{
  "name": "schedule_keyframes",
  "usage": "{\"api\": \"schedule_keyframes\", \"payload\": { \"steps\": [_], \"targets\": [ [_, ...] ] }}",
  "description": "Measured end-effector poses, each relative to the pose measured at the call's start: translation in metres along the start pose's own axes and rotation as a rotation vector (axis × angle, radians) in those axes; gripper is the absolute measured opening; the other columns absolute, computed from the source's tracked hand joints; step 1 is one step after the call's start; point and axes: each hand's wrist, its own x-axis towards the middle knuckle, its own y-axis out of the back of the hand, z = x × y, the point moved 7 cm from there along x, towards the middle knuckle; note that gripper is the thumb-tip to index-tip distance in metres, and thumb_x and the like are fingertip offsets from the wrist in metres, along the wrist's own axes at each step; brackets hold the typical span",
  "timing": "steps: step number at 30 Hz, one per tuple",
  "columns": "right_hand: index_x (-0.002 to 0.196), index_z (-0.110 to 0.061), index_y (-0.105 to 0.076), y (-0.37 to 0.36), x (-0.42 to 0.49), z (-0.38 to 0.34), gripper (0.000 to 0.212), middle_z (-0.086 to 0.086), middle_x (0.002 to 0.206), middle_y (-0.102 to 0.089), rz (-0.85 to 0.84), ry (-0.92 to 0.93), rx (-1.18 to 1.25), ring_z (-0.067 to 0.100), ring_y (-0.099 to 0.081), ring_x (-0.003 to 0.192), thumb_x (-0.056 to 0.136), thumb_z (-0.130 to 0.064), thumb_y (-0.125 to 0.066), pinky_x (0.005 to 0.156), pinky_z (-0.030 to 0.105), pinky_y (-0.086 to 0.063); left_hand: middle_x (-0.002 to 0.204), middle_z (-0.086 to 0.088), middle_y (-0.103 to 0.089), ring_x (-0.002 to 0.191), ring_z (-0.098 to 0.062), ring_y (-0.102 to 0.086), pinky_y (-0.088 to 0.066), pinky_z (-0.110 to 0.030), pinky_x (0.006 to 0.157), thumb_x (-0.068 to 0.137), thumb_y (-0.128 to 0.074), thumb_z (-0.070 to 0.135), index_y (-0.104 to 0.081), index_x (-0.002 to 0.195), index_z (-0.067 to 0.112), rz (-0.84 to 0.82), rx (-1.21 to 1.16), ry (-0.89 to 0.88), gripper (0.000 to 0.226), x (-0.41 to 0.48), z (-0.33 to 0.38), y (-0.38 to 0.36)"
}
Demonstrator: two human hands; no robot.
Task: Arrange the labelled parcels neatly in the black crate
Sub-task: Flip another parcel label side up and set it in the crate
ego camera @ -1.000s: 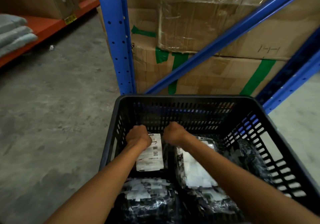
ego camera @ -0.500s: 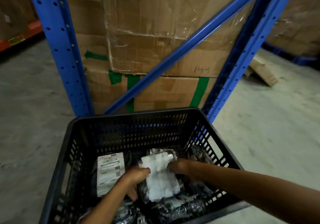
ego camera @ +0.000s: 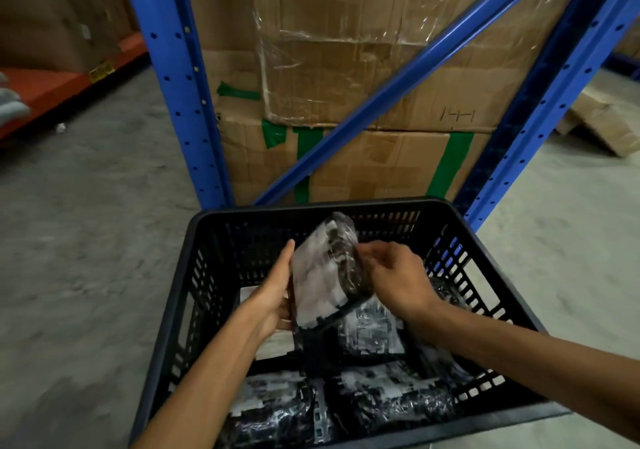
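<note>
The black slatted crate (ego camera: 180,296) stands on the concrete floor in front of me. Both hands hold one black plastic parcel with a white label (ego camera: 323,275) upright, raised above the crate's middle. My left hand (ego camera: 273,296) grips its left edge, and my right hand (ego camera: 394,278) pinches its right side. Beneath it, several more wrapped parcels lie flat on the crate floor: one in the middle (ego camera: 370,330), one at the near left (ego camera: 270,403), one at the near right (ego camera: 391,396). A white label (ego camera: 277,344) shows partly under my left wrist.
Blue steel racking (ego camera: 180,84) with a diagonal brace (ego camera: 408,77) rises just behind the crate, holding stacked cardboard boxes (ego camera: 346,67) with green tape. An orange shelf (ego camera: 52,88) runs at the far left. Flattened cardboard (ego camera: 602,119) lies on the floor at the right.
The parcel that both hands gripped low in the crate has been lifted and tipped upright above the others. The view has shifted as my head moved.
</note>
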Motion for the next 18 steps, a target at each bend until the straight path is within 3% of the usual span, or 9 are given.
{"api": "schedule_keyframes", "payload": {
  "steps": [2,3,5,7,10,14,16,18],
  "targets": [
    [0.118,-0.021,-0.074,0.005,-0.007,-0.041,0.032,-0.013,0.095,-0.07,0.045,0.303,-0.007,-0.009,-0.065,0.087,0.093,-0.01,-0.06,0.085,0.012,-0.055,0.119,-0.018,-0.071,0.111,-0.035,-0.066,-0.056,-0.046,0.088,0.071,-0.05,0.084,-0.065,0.129,0.016,-0.06,-0.104,-0.032,0.09,-0.002,0.006,0.01],
    [0.121,-0.023,-0.072,0.005,-0.011,-0.06,0.034,-0.014,0.095,-0.07,0.043,0.443,-0.028,-0.011,-0.065,0.088,0.091,-0.01,-0.064,0.084,0.009,-0.054,0.124,-0.02,-0.07,0.118,-0.039,-0.062,-0.051,-0.05,0.098,0.07,-0.056,0.081,-0.068,0.126,0.014,-0.092,-0.138,-0.054,0.088,-0.006,0.009,0.014],
    [0.126,-0.026,-0.07,0.005,-0.016,-0.085,0.037,-0.012,0.103,-0.073,0.019,0.606,-0.042,-0.004,-0.066,0.097,0.09,-0.019,-0.07,0.087,0.017,-0.056,0.125,-0.02,-0.07,0.124,-0.039,-0.058,-0.043,-0.053,0.106,0.071,-0.062,0.072,-0.073,0.121,0.014,-0.157,-0.212,-0.108,0.077,-0.015,0.014,0.021],
    [0.128,-0.028,-0.068,0.004,-0.016,-0.101,0.037,-0.017,0.111,-0.074,-0.008,0.678,-0.044,0.0,-0.063,0.106,0.091,-0.024,-0.069,0.089,0.024,-0.055,0.125,-0.019,-0.07,0.125,-0.037,-0.058,-0.036,-0.054,0.112,0.073,-0.068,0.062,-0.076,0.119,0.013,-0.255,-0.352,-0.124,0.068,-0.022,0.016,0.026],
    [0.132,-0.027,-0.066,-0.01,-0.021,-0.116,0.043,-0.018,0.116,-0.07,-0.079,0.782,-0.08,0.006,-0.058,0.114,0.09,-0.019,-0.071,0.091,0.024,-0.051,0.121,-0.019,-0.072,0.116,-0.035,-0.063,-0.037,-0.053,0.112,0.076,-0.075,0.048,-0.077,0.114,0.005,-0.404,-0.525,-0.103,0.057,-0.031,0.013,0.024],
    [0.142,-0.021,-0.055,-0.027,-0.028,-0.132,0.059,-0.004,0.133,-0.062,-0.061,0.958,-0.211,0.017,-0.052,0.123,0.086,-0.022,-0.074,0.1,0.035,-0.048,0.117,-0.024,-0.067,0.106,-0.041,-0.062,-0.039,-0.054,0.106,0.091,-0.061,0.045,-0.07,0.116,0.001,-0.575,-0.57,-0.065,0.051,-0.045,0.011,0.009],
    [0.15,-0.023,-0.04,-0.028,-0.027,-0.136,0.078,0.0,0.147,-0.046,-0.015,0.95,-0.261,0.018,-0.042,0.135,0.082,-0.039,-0.075,0.108,0.04,-0.044,0.121,-0.028,-0.063,0.109,-0.045,-0.058,-0.036,-0.057,0.106,0.093,-0.055,0.048,-0.064,0.124,0.002,-0.655,-0.571,-0.064,0.056,-0.051,0.012,0.008],
    [0.157,-0.029,-0.019,-0.021,-0.018,-0.134,0.112,0.001,0.159,-0.029,0.042,0.783,-0.288,0.019,-0.028,0.146,0.067,-0.066,-0.076,0.118,0.048,-0.035,0.125,-0.029,-0.063,0.114,-0.047,-0.056,-0.036,-0.059,0.106,0.095,-0.049,0.051,-0.063,0.13,0.003,-0.669,-0.552,-0.053,0.061,-0.053,0.009,0.01]
  ]
}}
